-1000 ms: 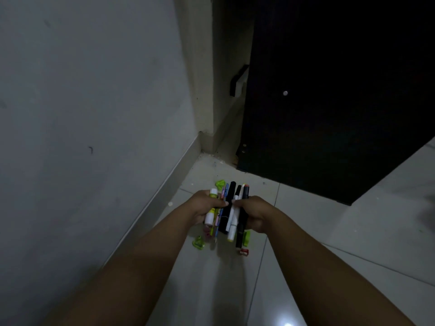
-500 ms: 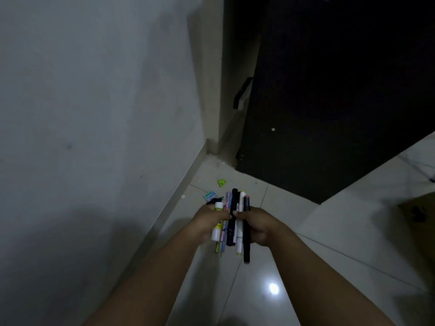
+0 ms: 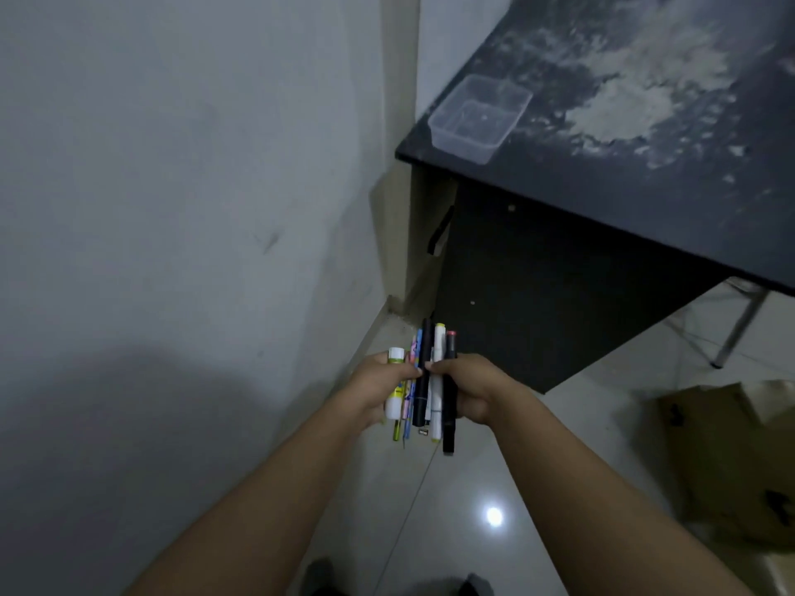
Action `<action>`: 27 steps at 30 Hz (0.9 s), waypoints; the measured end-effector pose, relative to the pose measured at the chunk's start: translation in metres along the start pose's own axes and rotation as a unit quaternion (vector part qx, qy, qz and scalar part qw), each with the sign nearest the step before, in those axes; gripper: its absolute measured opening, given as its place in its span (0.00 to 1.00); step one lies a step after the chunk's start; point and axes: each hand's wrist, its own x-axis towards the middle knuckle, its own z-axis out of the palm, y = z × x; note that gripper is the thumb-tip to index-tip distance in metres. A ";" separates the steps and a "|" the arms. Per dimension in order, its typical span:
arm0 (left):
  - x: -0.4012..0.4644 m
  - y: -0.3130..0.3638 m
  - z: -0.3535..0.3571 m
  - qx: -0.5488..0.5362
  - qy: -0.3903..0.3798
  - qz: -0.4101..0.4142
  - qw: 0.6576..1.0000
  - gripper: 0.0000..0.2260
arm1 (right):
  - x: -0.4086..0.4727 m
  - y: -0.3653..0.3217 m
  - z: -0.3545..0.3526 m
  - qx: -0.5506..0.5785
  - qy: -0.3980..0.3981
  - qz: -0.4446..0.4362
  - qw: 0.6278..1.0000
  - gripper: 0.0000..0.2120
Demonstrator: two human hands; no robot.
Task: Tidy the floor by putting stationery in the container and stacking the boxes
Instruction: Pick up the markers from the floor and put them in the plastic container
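A person is holding a bundle of pens (image 3: 426,385) in both hands above the floor (image 3: 430,509), the left hand (image 3: 378,391) and right hand (image 3: 471,391) each curling fingers and thumb around it from opposite sides. The grip is closing on the bundle's middle, with the pens' tips sticking out beyond it toward the wall corner and their tails hanging below it. A white glue stick (image 3: 395,389) is lying at the left edge of the grip, a black marker (image 3: 448,406) at the right. Well above and to the right of the grip, a clear container (image 3: 479,118) is sitting near the corner of a dark table (image 3: 645,187). A cardboard box (image 3: 731,458) is resting on the floor to the right of the grip.
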 end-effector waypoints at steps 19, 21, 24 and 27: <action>-0.162 0.142 0.067 -0.033 0.021 0.051 0.998 0.04 | -0.189 -0.126 -0.004 -0.070 -0.029 -0.038 0.996 0.08; -0.172 0.150 0.070 -0.041 0.031 0.059 0.997 0.04 | -0.198 -0.133 -0.003 -0.084 -0.042 -0.047 0.994 0.10; -0.177 0.163 0.068 -0.037 0.051 0.072 0.995 0.03 | -0.204 -0.148 0.001 -0.076 -0.048 -0.060 0.994 0.10; -0.179 0.180 0.064 -0.031 0.053 0.080 0.995 0.04 | -0.209 -0.164 0.007 -0.064 -0.056 -0.063 0.994 0.10</action>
